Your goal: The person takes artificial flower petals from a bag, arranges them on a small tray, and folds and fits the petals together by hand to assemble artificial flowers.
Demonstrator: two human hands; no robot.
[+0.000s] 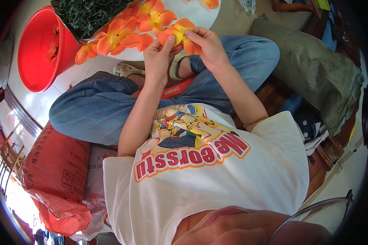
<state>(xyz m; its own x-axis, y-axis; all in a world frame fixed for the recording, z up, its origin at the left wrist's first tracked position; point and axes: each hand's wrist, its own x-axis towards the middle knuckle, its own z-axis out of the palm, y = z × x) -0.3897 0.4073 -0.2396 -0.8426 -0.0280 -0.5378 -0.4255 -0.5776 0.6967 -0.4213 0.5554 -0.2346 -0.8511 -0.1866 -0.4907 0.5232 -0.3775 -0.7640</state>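
Both my hands pinch one orange flower with a yellow centre (180,32) near the top of the view. My left hand (161,61) grips its left side between thumb and fingers. On its right side, my right hand (209,47) presses the petals with the thumb. More orange petals (120,36) lie just left of my hands, at the edge of a round white table (134,55). A box of dark green artificial leaves (90,15) stands beyond them.
A red bucket (37,53) with orange flowers inside is at the upper left. Red sacks (55,159) lie at the lower left, and a large green woven sack (315,73) is at the right. My bent knees are below the table.
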